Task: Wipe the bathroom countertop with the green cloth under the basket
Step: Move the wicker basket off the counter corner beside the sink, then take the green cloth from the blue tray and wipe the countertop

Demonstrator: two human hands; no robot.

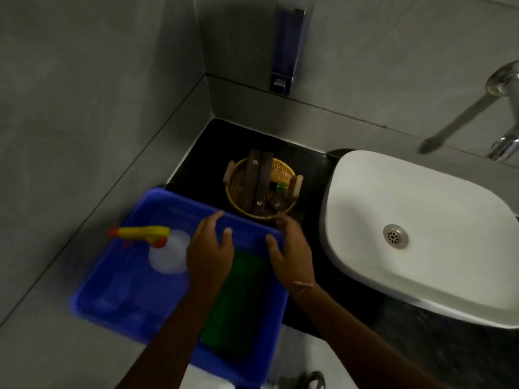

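Note:
A folded green cloth (238, 301) lies in the right half of a blue plastic tub (118, 282) at the near left of the black countertop (202, 161). Just behind the tub stands a round wicker basket (236, 192) holding dark flat packets and a small green item. My left hand (209, 251) hovers over the tub's middle with fingers spread, holding nothing. My right hand (292, 251) is at the tub's far right rim, fingers apart, thumb inside the rim; whether it touches the rim is unclear through blur.
A clear spray bottle (168, 248) with a yellow and orange trigger stands in the tub's left half. A white basin (415, 231) sits to the right, with a chrome tap (502, 113) behind it. A soap dispenser (286, 49) hangs on the grey tiled wall.

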